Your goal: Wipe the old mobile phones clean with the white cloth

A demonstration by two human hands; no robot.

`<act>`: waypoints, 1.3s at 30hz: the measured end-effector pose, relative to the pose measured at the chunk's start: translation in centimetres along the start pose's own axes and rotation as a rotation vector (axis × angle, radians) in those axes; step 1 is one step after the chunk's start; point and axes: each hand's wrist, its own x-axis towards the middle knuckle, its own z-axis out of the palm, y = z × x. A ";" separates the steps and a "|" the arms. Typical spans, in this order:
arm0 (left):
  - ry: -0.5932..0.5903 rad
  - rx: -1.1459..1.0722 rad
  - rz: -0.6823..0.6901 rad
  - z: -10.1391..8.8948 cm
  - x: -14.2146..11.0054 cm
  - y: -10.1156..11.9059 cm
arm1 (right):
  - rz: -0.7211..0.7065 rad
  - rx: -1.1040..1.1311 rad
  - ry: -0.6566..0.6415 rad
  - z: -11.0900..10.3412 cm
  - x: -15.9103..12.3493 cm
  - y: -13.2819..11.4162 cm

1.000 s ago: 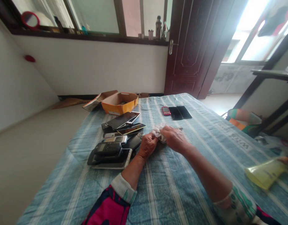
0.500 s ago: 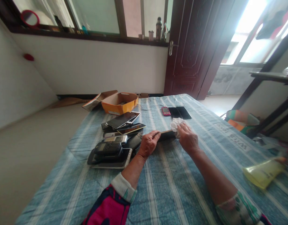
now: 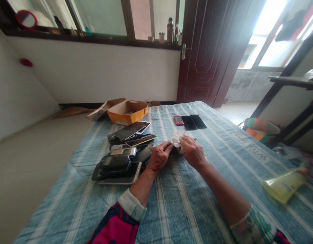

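Over the middle of the table, my left hand [image 3: 160, 156] is closed on one end of a dark, flat phone, held tilted and mostly hidden behind my fingers and a white tissue. My right hand [image 3: 194, 151] is closed on the crumpled tissue [image 3: 177, 139], pressing it against the phone close to my left fingers. Left of my hands lies a pile of old phones, among them a black phone [image 3: 115, 162], a silver keypad phone [image 3: 124, 151] and a dark-screened phone [image 3: 129, 131]. Beyond my right hand rest a pink phone [image 3: 178, 120] and two black phones side by side [image 3: 194, 122].
An open orange cardboard box [image 3: 128, 117] stands at the table's far left. A striped blue cloth [image 3: 169, 206] covers the table. At the right lies a yellow translucent packet [image 3: 285, 186]. Behind are a brown door [image 3: 199, 67] and a windowsill with a bottle [image 3: 170, 30].
My right hand slid the tissue rightward along the phone to its far end, then back left toward my left hand. My left hand kept its hold. The view shifted slightly.
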 end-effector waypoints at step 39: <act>0.054 0.057 -0.026 0.1 0.0 0.0 | 0.650 0.464 0.000 -0.1 -1.0 5.3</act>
